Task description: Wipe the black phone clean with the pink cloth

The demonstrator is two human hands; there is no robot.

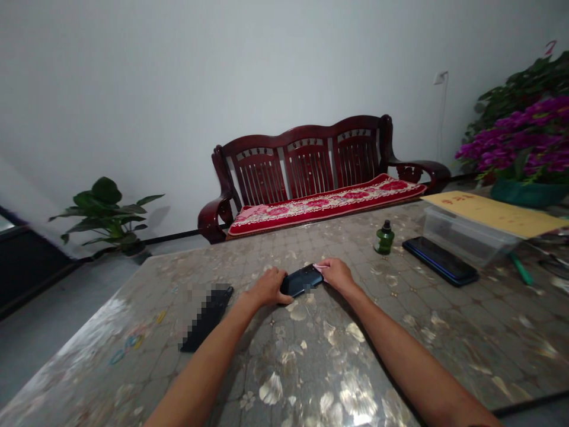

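Observation:
A dark smartphone (pixel 302 280) lies on the patterned table (pixel 311 362) between my two hands. My left hand (pixel 268 287) grips its near left end, fingers curled round the edge. My right hand (pixel 336 274) pinches a small pink piece (pixel 320 267), perhaps a cloth or wipe, at the phone's far right corner. A second dark flat object (pixel 208 317), partly blurred out, rests on the table left of my left forearm.
A small green bottle (pixel 384 237) stands beyond my right hand. Another phone (pixel 440 260) lies by a clear plastic box (pixel 462 234) with a yellow envelope (pixel 493 213) on top. A green pen (pixel 521 270), purple flowers (pixel 524 142), a wooden bench (pixel 311 172) and a potted plant (pixel 106 213) surround the table.

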